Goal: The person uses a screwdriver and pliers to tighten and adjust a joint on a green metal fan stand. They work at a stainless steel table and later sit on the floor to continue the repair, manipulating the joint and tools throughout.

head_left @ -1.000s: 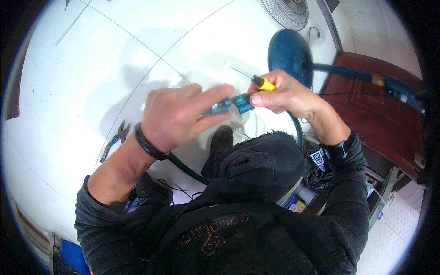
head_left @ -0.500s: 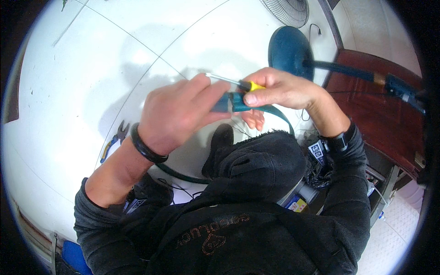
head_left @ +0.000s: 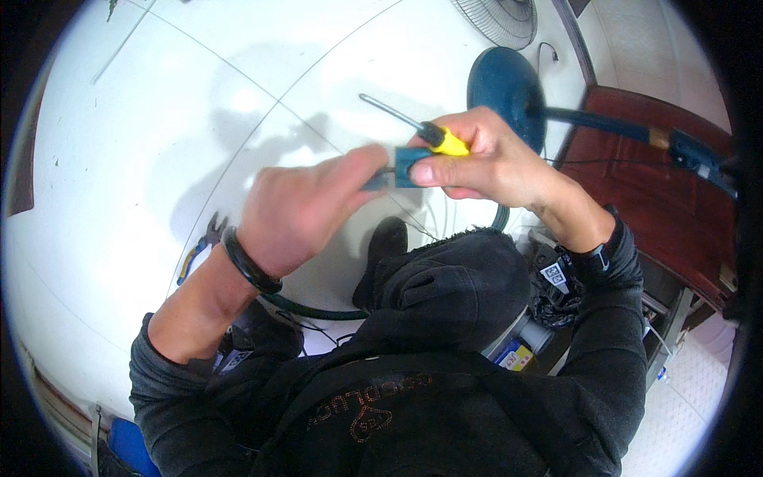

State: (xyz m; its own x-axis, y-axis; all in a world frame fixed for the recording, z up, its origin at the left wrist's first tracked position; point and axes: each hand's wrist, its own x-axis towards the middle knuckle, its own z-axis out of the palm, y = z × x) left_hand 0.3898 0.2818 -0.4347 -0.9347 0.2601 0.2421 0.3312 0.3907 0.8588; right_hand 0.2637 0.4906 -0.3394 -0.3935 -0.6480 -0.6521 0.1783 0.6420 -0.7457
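A screwdriver (head_left: 452, 142) with a yellow and black handle is held in my right hand (head_left: 497, 155), its shaft pointing up and left into the air. The thumb of that hand also presses a dark teal band end (head_left: 407, 168). My left hand (head_left: 298, 211), blurred, pinches another teal piece (head_left: 377, 181) just left of it, and a pale gap shows between the two pieces. A dark green curved band (head_left: 318, 311) runs below my hands around my knee; its link to the held pieces is partly hidden.
Pliers (head_left: 201, 250) with blue and yellow handles lie on the white tiled floor beside my left forearm. A round teal stand base (head_left: 502, 94) with a pole lies at upper right. Behind it are a wire fan grille (head_left: 499, 17) and a dark red wooden panel (head_left: 636, 183).
The screwdriver has tilted upward, its tip now clear of my left hand's fingers. My left hand has moved slightly down, and the teal pieces between my hands have turned.
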